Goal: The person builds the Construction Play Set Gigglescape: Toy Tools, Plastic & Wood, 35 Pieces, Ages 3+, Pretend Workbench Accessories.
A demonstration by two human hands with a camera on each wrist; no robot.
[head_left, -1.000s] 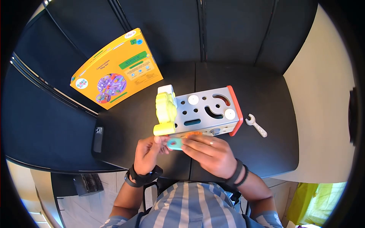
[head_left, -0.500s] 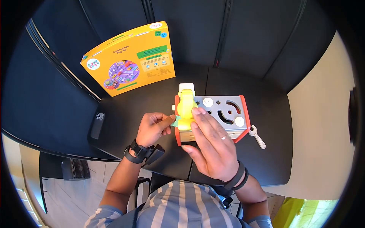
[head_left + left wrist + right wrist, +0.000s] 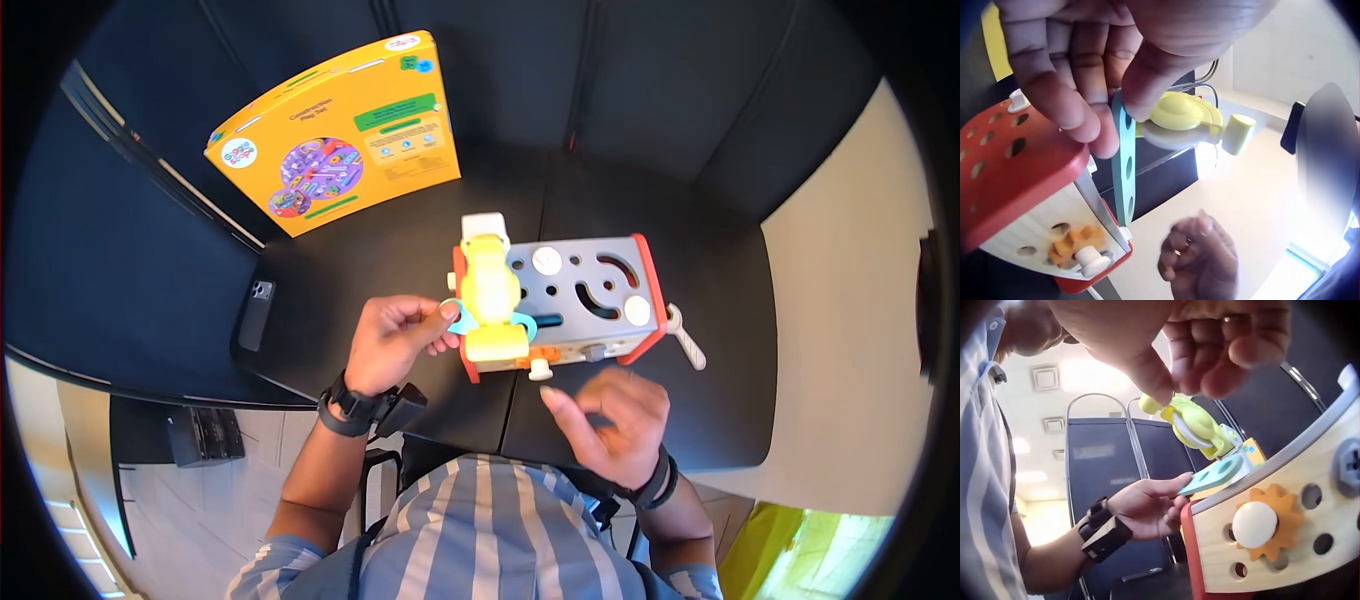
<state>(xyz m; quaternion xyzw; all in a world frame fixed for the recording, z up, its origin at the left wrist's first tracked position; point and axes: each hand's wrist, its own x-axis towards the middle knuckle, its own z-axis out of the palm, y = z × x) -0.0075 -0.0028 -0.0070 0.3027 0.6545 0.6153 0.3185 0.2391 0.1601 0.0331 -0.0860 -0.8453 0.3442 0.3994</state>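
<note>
My left hand [image 3: 393,343] pinches one end of a flat teal strip with holes [image 3: 1124,169], between thumb and fingers. In the head view the strip passes under a yellow jointed piece [image 3: 490,290] at the left end of the toy workbench [image 3: 590,262]. My right hand [image 3: 618,425], fingers bent and holding nothing, hovers in front of the workbench. On the workbench's front side sit an orange gear [image 3: 1291,520] and a white knob [image 3: 1254,525] over its middle. Two white round heads, one of them a screw head [image 3: 547,261], sit on the grey top.
A white wrench [image 3: 687,342] lies at the workbench's right end, close to its red panel. A yellow box [image 3: 340,130] stands at the back left of the black table [image 3: 330,275]. A phone [image 3: 256,316] lies near the table's left edge.
My right hand has moved from the yellow piece down and to the right, off the workbench. My left hand keeps its pinch on the teal strip, and more of the strip shows.
</note>
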